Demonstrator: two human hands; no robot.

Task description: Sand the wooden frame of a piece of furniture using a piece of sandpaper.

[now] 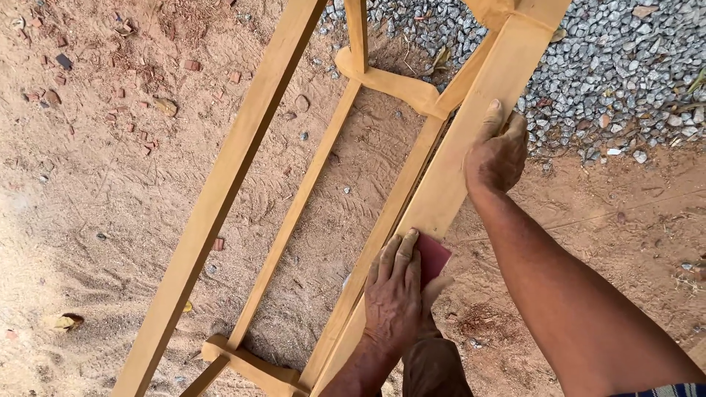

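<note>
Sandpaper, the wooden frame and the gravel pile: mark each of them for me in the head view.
sandpaper (434, 255), head view, on the red sheet's exposed corner beside the fingers.
wooden frame (220, 192), head view, on the long left rail.
gravel pile (625, 66), head view, on the grey stones at upper right.

**Sandy ground, brick chips and a gravel heap**

Reddish sandy ground (88, 191) fills the left and the near right, marked with faint tread prints in the middle. Small broken brick bits (193, 65) lie scattered across the far left, with a few loose pebbles (303, 136) further right. A dry yellow leaf (62, 321) rests on the sand at the near left. At the far right spreads a heap of grey gravel (625, 66), its edge meeting the sand, with a few dry leaves on it.
</note>
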